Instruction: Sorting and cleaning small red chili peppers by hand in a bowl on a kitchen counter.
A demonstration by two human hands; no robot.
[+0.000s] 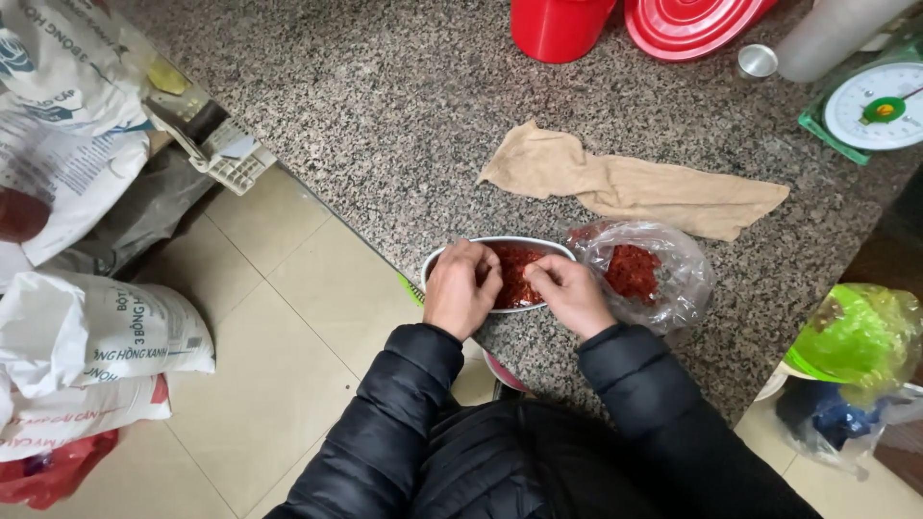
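A speckled grey granite counter (404,106) is seen running from far left to near right, while pale beige floor tiles (260,356) are laid below it on the left, where white sacks (96,332) are piled under soft, even light.

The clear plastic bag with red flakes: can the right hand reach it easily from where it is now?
Probably yes. The right hand rests at the edge of the metal bowl, and the clear plastic bag lies right beside it on the granite counter. Nothing stands between them, and the bag's mouth looks open toward the bowl.
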